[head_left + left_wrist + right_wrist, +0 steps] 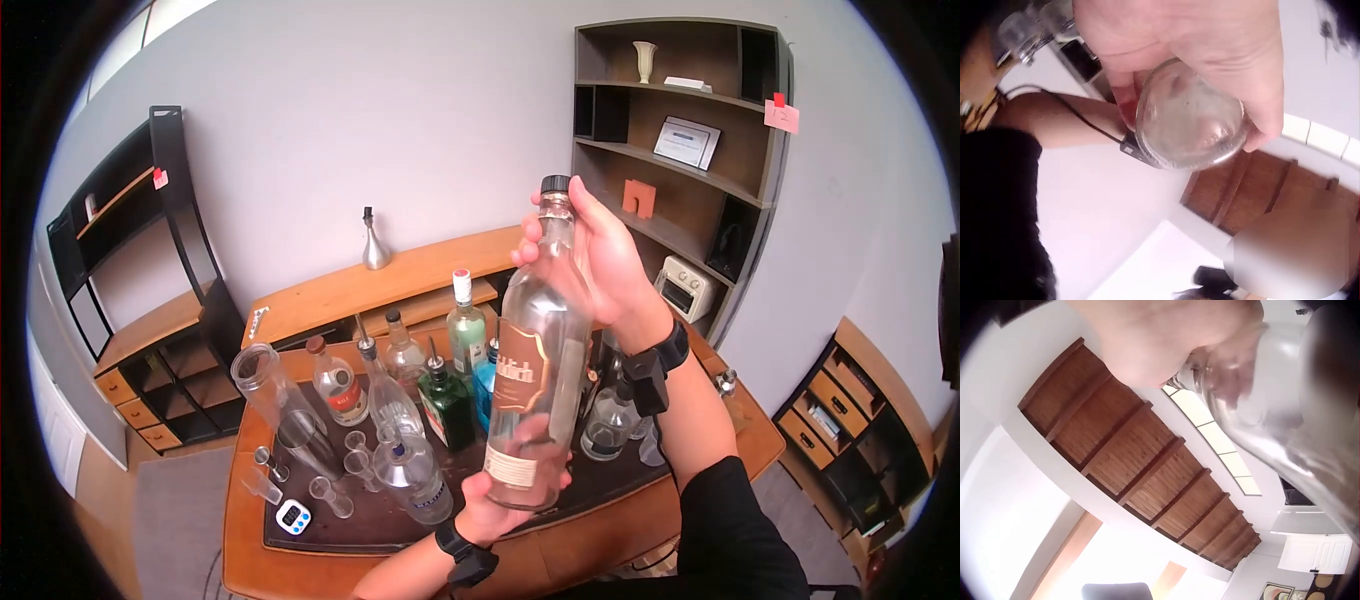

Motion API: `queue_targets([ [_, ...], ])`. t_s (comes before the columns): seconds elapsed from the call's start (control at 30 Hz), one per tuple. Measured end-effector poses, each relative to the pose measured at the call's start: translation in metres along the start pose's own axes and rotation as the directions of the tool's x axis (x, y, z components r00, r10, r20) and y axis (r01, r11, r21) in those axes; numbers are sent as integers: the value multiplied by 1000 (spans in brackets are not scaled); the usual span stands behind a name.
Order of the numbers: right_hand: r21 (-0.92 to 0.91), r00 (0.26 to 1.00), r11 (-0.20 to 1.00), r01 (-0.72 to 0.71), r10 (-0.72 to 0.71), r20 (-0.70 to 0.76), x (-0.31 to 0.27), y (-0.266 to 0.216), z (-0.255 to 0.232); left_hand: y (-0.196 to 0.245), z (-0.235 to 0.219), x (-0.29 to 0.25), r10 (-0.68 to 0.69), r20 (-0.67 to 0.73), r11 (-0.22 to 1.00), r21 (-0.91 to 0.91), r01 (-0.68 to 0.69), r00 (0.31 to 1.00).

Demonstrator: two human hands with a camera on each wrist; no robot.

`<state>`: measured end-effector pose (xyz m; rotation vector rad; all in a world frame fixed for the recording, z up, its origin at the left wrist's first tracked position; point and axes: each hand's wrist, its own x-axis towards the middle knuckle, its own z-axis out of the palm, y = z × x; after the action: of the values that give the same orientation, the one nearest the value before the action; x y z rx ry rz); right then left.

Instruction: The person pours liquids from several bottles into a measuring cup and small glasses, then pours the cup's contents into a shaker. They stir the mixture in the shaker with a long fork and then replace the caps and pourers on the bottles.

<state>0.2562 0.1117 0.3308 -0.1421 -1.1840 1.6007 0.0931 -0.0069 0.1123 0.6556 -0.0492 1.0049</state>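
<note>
A clear glass bottle (535, 350) with a black cap and a brown label is held up over the table, tilted slightly to the right at its top. My right hand (603, 255) grips its neck and shoulder, the thumb beside the cap. Low on the bottle, my left hand (505, 510) holds the base. In the left wrist view, the round glass base (1190, 119) sits between the thumb and fingers of the left hand (1191, 50). The right wrist view shows the right hand (1160, 337) around the neck of the bottle (1260, 425).
Several bottles, among them a green one (446, 405) and a clear one (412, 480), stand on the dark mat. Small glasses (330, 495), a tall glass cylinder (290, 415) and a white timer (293, 516) are at the left. Behind is a wooden console (400, 285).
</note>
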Motion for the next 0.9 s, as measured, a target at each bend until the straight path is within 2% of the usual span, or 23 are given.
queue_targets([
  [0.03,25,1000,1000,12,-12,21,0,1,0,-5,-3,-1,-62,50,967,-243,73,997],
  [0.07,51,999,998,23,-25,42,0,3,0,-9,-5,-4,-113,156,849,-497,177,981],
  [0.1,53,999,998,23,-26,41,-1,6,0,-10,-6,-4,-115,154,849,-497,177,981],
  [0.17,44,1000,999,25,-25,2,-2,8,2,-11,-8,-5,-148,371,733,-581,354,917],
  [0.2,47,1000,999,26,-26,-2,-3,9,5,-13,-15,1,-136,439,766,-522,375,888],
  [0.23,16,999,999,39,-40,29,-5,8,8,-9,-18,0,-141,436,764,-524,378,889],
  [0.27,-15,997,998,53,-52,60,-7,7,12,-1,-18,0,-240,266,900,-301,317,934],
  [0.3,-15,997,998,53,-52,55,-10,4,16,4,-17,2,-280,71,958,-41,284,957],
  [0.33,-95,998,994,58,-56,22,-13,0,20,5,-12,4,-220,25,975,49,218,975],
  [0.37,-176,998,983,60,-62,-9,-15,-2,22,8,-8,6,-223,26,974,45,221,975],
  [0.43,-255,995,964,76,-90,-42,-18,-1,23,16,-5,8,-66,-44,933,353,78,997],
  [0.47,-329,990,940,91,-120,-69,-20,-1,23,22,-12,10,-37,49,905,426,12,998],
  [0.5,-331,990,939,92,-122,-73,-22,-1,24,23,-14,10,-41,51,906,423,15,998],
  [0.57,-345,991,934,95,-123,-59,-25,0,26,25,-11,12,-13,59,847,532,-20,998],
  [0.63,-346,990,935,83,-116,-76,-27,-1,30,21,-9,11,1,50,879,476,-25,999],
  [0.7,-344,990,936,71,-108,-91,-28,0,31,18,-11,9,-116,61,946,312,92,991],
  [0.83,-220,999,975,43,-49,-21,-24,6,16,11,-21,4,-219,98,962,187,199,971],
  [0.9,-159,1000,987,24,-25,0,-21,9,6,7,-27,3,-315,121,948,81,307,941],
])
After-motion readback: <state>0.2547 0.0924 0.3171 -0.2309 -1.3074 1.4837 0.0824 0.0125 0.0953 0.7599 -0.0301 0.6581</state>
